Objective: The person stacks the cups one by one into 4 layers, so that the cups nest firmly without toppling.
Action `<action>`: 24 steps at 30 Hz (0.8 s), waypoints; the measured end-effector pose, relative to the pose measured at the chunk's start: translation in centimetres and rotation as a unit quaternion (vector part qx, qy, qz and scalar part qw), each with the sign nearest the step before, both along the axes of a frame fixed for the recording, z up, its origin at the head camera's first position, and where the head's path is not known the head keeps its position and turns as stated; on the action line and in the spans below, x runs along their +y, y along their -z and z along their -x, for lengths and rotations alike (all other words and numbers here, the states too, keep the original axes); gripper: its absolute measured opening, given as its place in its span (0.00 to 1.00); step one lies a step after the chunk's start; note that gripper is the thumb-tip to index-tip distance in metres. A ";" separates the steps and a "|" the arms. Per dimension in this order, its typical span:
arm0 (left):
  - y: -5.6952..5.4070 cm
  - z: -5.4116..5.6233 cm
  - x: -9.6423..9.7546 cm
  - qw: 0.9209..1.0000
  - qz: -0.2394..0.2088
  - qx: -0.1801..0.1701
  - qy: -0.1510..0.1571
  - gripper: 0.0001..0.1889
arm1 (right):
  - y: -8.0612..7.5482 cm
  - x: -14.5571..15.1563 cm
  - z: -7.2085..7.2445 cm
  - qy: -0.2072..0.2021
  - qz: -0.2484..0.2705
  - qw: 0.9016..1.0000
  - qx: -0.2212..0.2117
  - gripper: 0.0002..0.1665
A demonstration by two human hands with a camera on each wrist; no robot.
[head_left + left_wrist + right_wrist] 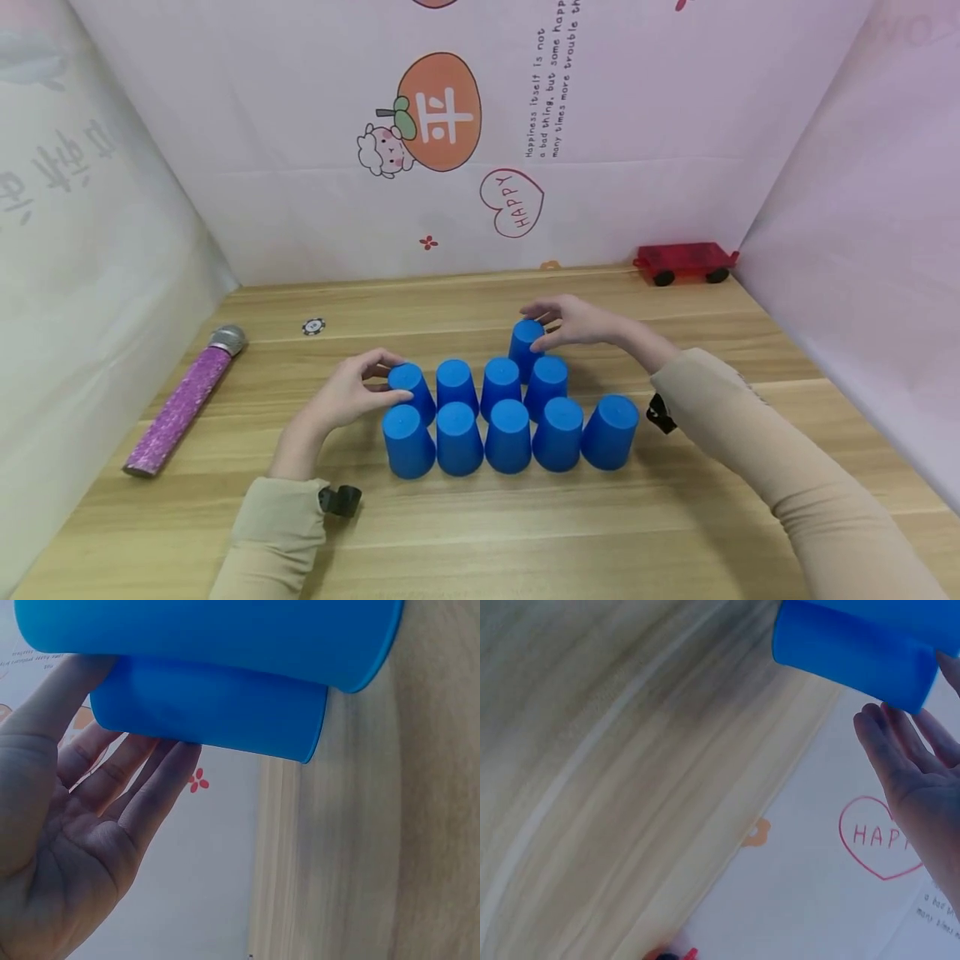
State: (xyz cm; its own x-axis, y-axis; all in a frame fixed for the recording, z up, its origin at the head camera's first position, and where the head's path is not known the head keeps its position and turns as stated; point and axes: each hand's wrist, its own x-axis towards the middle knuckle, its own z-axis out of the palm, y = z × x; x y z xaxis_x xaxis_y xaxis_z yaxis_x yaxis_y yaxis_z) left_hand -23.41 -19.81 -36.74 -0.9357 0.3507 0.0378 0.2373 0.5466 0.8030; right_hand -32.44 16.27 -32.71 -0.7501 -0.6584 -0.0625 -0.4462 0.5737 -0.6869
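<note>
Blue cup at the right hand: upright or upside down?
Upside down: the blue cup shows its closed, narrower end on top.

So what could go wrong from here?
The left hand grips the middle row's leftmost blue tapered plastic cup, just behind a front-row blue cup; shifting it might knock that neighbour. The right hand holds the lone rear blue cup, close to the middle row's rightmost blue cup; a nudge could disturb that row.

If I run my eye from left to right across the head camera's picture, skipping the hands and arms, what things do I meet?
Pink glittery microphone → round black-and-white chip → front row of five blue cups → red toy wagon.
</note>
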 end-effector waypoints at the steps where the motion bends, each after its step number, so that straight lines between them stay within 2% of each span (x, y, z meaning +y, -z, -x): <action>1: 0.0 0.0 0.0 1.000 -0.001 0.001 0.002 0.26 | -0.2 0.2 -0.1 0.002 0.006 1.000 -0.003 0.36; 7: -0.4 0.1 0.2 1.000 0.003 0.008 0.012 0.25 | -1.0 2.0 -0.4 0.012 0.024 1.000 -0.003 0.36; 14: -0.7 0.5 -0.2 0.999 0.012 0.019 0.029 0.25 | -0.6 4.5 -1.0 0.037 0.029 0.999 -0.017 0.34; 24: -2.0 2.1 -0.9 0.998 0.042 0.039 0.029 0.26 | 0.5 6.0 -2.3 0.024 0.023 0.999 -0.009 0.32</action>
